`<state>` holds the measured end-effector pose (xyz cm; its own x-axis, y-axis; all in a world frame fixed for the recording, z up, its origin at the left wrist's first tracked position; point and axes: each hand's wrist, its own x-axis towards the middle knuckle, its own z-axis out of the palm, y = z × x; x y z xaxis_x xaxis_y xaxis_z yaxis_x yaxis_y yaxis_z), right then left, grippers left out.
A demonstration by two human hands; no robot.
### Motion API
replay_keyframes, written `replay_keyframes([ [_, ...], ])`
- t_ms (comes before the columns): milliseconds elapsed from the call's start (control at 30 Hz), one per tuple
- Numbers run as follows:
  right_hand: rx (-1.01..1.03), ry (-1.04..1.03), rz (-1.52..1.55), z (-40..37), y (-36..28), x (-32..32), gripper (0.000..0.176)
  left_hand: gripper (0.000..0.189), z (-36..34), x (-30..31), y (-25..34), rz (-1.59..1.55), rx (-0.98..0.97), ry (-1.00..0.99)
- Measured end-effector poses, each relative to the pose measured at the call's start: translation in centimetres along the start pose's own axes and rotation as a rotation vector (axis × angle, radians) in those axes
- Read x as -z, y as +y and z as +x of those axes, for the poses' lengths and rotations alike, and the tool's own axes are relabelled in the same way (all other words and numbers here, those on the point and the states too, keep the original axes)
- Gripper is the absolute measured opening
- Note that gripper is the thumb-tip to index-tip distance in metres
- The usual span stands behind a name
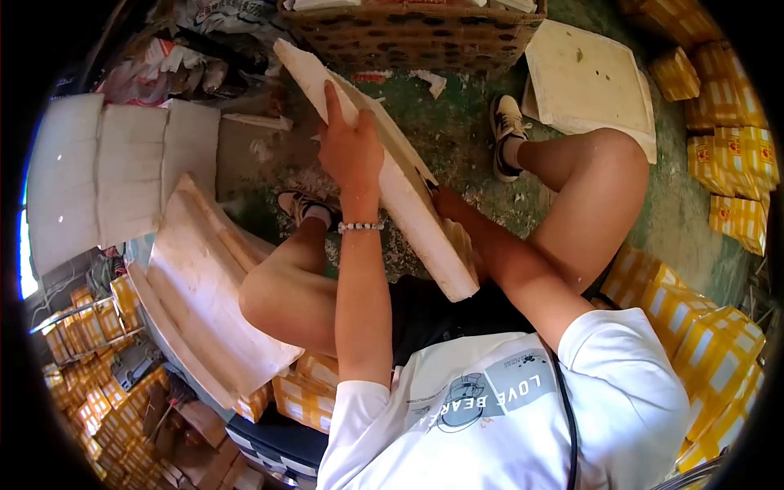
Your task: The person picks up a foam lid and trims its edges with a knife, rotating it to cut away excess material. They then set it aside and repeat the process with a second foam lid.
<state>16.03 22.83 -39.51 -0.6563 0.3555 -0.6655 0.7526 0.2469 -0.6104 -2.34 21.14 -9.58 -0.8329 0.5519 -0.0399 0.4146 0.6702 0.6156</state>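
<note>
A long white foam board (416,220) stands on edge, slanting across my lap. My left hand (351,151) grips its upper part, index finger stretched along the near face and the other fingers bent. A beaded bracelet is on that wrist. On the board's right side my right hand (447,202) is closed, partly hidden by shadow. A small dark, pointed thing (428,181) shows at its fingers, too small to name.
A foam box piece (204,286) leans by my left knee, near wrapped white blocks (131,171). A foam lid (592,77) lies at the upper right, a large carton (408,37) ahead. Yellow-taped boxes (702,327) stand on both sides. Scraps litter the green floor (400,98).
</note>
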Motion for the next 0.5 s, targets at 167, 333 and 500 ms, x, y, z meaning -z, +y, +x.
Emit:
replay_keyframes([
  [167, 0.152, 0.07, -0.139, -0.3, 0.7, -0.2, 0.037, 0.07, 0.0, 0.2, 0.2, 0.035, -0.019, -0.002],
  [333, 0.058, -0.067, -0.305, 2.7, 1.8, -1.6, 0.043, 0.07, 0.3, 0.4, 0.1, -0.009, 0.018, -0.031],
  [500, -0.122, 0.063, 0.133, -0.3, 0.9, -0.9, 0.042, 0.069, 0.1, 0.3, -0.3, -0.019, 0.016, -0.019],
])
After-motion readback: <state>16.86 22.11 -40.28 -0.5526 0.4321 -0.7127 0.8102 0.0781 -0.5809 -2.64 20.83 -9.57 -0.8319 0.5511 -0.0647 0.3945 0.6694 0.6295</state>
